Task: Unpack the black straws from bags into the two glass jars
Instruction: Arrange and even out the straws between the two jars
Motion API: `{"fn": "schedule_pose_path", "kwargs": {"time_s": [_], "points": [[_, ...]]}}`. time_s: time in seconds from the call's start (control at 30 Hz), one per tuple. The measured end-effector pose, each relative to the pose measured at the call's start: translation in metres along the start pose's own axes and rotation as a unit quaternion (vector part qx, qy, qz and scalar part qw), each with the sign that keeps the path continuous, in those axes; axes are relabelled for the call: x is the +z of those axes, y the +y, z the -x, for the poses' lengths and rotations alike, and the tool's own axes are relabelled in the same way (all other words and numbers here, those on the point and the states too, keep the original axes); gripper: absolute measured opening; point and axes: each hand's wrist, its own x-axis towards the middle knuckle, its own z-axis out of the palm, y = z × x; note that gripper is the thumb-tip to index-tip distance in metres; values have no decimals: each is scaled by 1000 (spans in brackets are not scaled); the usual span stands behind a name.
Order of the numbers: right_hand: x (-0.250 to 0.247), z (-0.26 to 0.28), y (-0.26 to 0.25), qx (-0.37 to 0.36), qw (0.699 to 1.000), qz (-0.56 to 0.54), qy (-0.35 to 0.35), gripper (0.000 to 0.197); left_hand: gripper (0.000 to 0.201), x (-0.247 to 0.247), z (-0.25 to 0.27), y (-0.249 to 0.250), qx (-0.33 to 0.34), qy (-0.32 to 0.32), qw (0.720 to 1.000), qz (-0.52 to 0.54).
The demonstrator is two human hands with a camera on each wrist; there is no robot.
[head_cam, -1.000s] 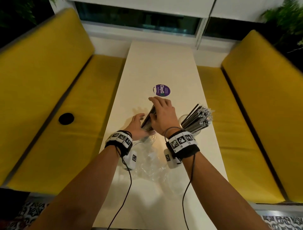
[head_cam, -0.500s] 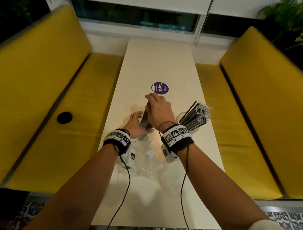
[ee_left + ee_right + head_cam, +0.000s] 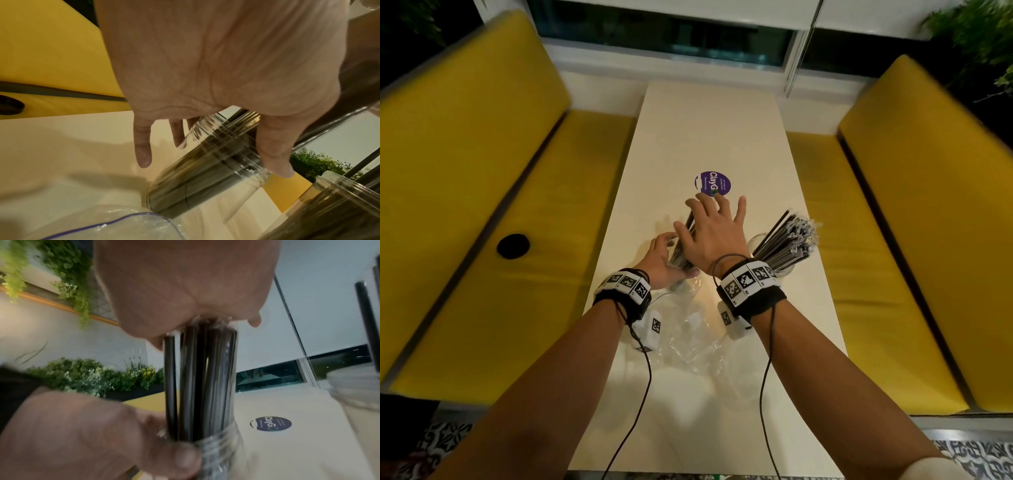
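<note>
The left hand [image 3: 662, 262] grips the near glass jar [image 3: 207, 175], tilted on the bench [image 3: 709, 137] near its left edge. The right hand [image 3: 714, 233], fingers spread, presses its palm onto the black straws [image 3: 201, 382] standing in this jar. The second jar [image 3: 774, 255], full of straws, stands near the right edge.

Head view: high above the desk [image 3: 709, 137], facing forward and down its length, both forearms in frame. Left wrist view: very close under the left hand [image 3: 216, 65], looking along the palm toward the near jar [image 3: 205, 183]. Right wrist view: very close under the right hand [image 3: 185, 285], facing the straws [image 3: 201, 382]. All three share this jar; head and right wrist views share the purple sticker [image 3: 713, 184].
</note>
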Motion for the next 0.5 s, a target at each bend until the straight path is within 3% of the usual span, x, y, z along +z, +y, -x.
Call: {"fn": "schedule_pose_path", "kwargs": {"time_s": [0.1,0.17,0.33,0.5], "points": [[-10,1,1,-11,1000,-15,15,66,109,1,0,1,-6,11,1000,-2],[-10,6,-1,-22,998,-38,49,59,110,0,1,1,-6,10,1000,5],[-6,9,-1,-34,999,-26,0,52,110,0,-1,-2,1,2,1000,11],[-2,6,1,-33,994,-88,60,28,113,0,-2,-2,-1,2,1000,11]]}}
